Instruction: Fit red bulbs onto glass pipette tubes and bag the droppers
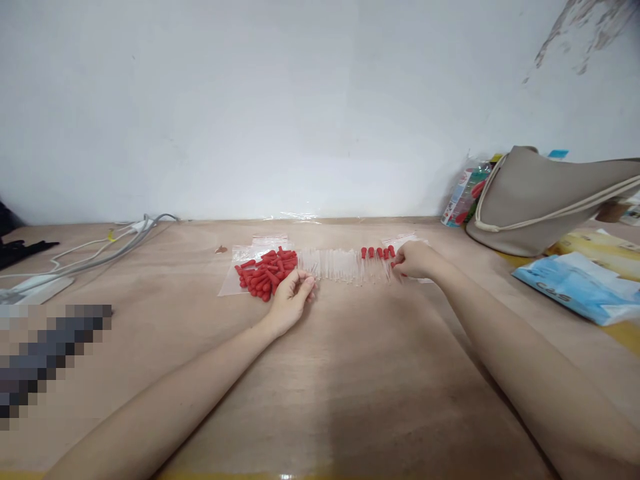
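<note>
A row of thin clear tubes [336, 265] lies side by side on the wooden table. Toward its right end, several tubes carry red rubber bulbs [371, 253], like droppers. At that end my right hand [414, 259] is closed, its fingertips on a red-bulbed dropper [394, 265] that they partly hide. A pile of loose red rubber bulbs [265, 273] rests on a clear plastic bag [229, 283] left of the row. Between pile and tubes, my left hand [290, 301] has its fingers curled and thumb against them; whatever they may hold is too small to make out.
Another clear bag [400, 239] lies behind my right hand. At the right are a grey-beige bag [545, 200], a blue tissue pack [575, 283] and a printed plastic package [463, 197]. Cables [100, 250] run along the left. A white wall [300, 113] closes the table's back.
</note>
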A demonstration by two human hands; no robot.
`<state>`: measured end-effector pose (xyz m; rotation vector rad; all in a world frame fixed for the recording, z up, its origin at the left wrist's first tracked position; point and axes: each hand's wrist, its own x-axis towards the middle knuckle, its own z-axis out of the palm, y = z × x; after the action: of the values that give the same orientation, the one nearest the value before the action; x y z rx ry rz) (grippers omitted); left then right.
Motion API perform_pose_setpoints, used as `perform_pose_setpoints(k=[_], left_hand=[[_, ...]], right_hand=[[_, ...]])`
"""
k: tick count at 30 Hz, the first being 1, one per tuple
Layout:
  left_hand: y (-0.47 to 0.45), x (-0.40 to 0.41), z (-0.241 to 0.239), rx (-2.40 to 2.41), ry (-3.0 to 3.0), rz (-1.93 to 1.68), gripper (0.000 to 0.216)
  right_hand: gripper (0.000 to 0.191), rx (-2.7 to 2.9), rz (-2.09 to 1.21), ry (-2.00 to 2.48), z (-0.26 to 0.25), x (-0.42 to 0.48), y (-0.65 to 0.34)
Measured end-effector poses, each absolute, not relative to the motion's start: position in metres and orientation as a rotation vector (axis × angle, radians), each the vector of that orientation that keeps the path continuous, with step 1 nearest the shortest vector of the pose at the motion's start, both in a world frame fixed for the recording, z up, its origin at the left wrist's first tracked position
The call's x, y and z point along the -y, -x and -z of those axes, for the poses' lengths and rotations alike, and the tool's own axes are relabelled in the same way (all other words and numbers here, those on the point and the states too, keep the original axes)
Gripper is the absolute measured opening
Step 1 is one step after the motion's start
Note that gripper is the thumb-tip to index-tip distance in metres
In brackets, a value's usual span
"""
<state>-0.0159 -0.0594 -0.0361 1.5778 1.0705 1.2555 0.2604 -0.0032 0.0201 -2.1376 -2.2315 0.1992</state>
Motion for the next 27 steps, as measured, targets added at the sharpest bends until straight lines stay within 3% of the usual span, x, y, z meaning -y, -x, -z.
perform_pose_setpoints(k=[4, 9, 13, 20, 27], left_hand=[[0.018, 0.058, 0.039, -1.179, -1.790, -1.280, 0.023], [0.020, 0.057, 0.041, -1.233, -1.979, -1.254, 0.021], [0.020, 0.059, 0.041, -1.209, -2.083, -1.171, 0.020], [0.019, 0.063, 0.037, -1.182, -2.174, -1.081, 0.018], [0.019, 0.067, 0.029, -1.144, -2.287, -0.998, 0.018]], right_hand=[[0.011, 2.125, -0.108, 2.000, -0.036, 0.011, -0.252], [0.018, 1.838, -0.738, 1.309, -0.006, 0.035, -0.219], [0.020, 1.736, -0.896, 1.013, 0.038, 0.055, -0.197], [0.027, 1.835, -0.598, 1.010, 0.052, 0.055, -0.189], [0.018, 1.964, -0.524, 0.917, 0.044, 0.059, -0.189]])
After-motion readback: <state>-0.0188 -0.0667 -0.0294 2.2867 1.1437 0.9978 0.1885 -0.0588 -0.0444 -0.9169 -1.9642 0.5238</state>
